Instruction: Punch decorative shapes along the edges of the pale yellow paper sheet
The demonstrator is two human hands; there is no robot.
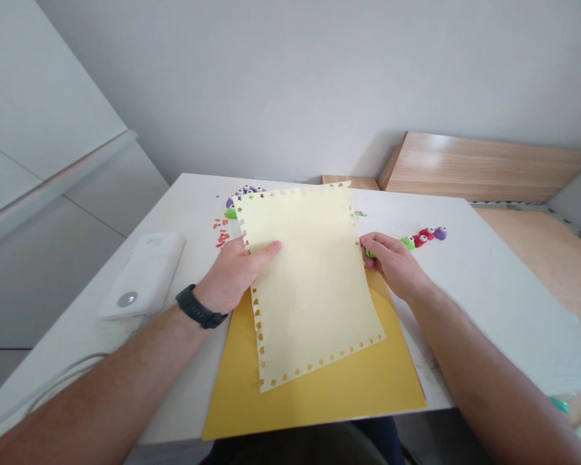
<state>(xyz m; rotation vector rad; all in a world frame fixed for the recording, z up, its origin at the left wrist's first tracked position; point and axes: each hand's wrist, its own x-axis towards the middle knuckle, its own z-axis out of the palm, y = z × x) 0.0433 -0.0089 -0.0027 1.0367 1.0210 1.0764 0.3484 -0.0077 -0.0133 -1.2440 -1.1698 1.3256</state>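
Pale yellow sheet (310, 278) is mid-frame, tilted, over a darker yellow sheet (339, 400). Left hand (230, 271) grips its left edge, thumb on top. Right hand (390, 258) is closed on a small green piece (370, 254) at the right edge; fingers cover most of it, so can't tell if it's clamped onto the paper.

Edges: pale sheet has cutouts along left, top and bottom, plus upper right; lower right edge is plain. Darker sheet's near edge sits about at the table's front edge, bottom center.

Room: widest stretch of white table (479, 290) is right of frame, past the right forearm. Left side is tighter: white device (145, 278) at center left, cable (53, 387) lower left.

Beyond: red scraps (221, 237) left of the sheet's top, purple pieces (249, 190) behind its upper-left corner, row of colored pieces (426, 236) right of the right hand.
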